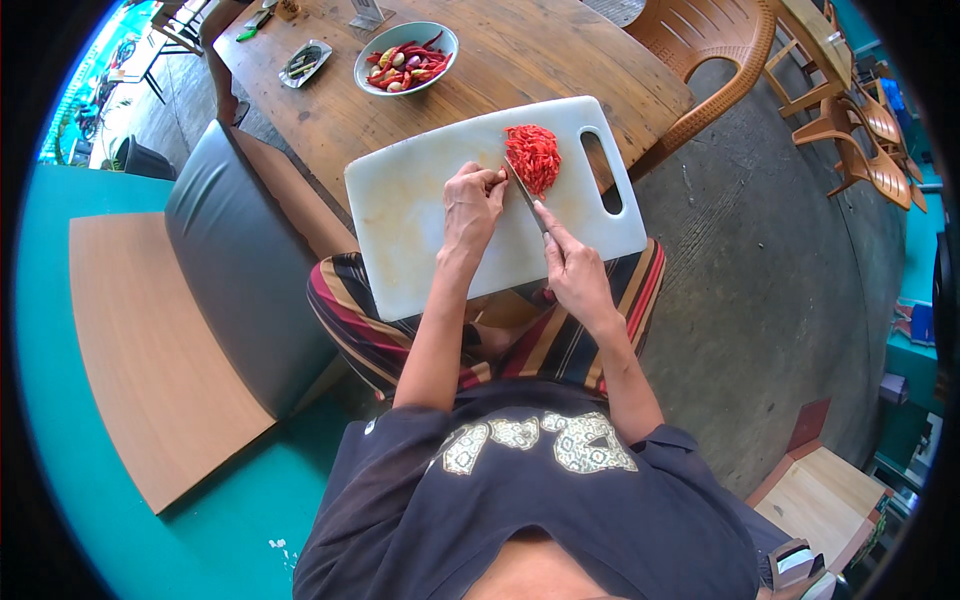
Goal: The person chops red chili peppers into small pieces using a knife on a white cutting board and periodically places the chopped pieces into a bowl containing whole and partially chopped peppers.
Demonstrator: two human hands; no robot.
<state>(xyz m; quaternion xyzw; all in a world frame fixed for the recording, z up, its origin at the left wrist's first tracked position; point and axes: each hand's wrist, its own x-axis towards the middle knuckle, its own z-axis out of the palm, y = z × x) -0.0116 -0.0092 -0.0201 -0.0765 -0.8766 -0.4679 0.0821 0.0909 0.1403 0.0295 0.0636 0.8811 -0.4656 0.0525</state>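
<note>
A white cutting board (410, 230) lies across my lap, its far part against the wooden table. My right hand (578, 275) is closed round the handle of a knife (526, 196), whose blade points up and to the left. Just left of the blade, my left hand (472, 208) is pinched on a small piece of red chili (502, 175), mostly hidden by the fingers. Beyond the knife tip, a heap of sliced red chili (534, 158) rests on the board near its handle slot. Farther off stands a white bowl (405, 60) of red chilies and shallots.
The wooden table (560, 55) carries an ashtray (305, 64) and a green-handled tool (252, 28) at its far left. A brown woven-look chair (715, 45) stands at the right. A grey cushioned bench (245, 265) is close on my left. More chairs (860, 140) stand far right.
</note>
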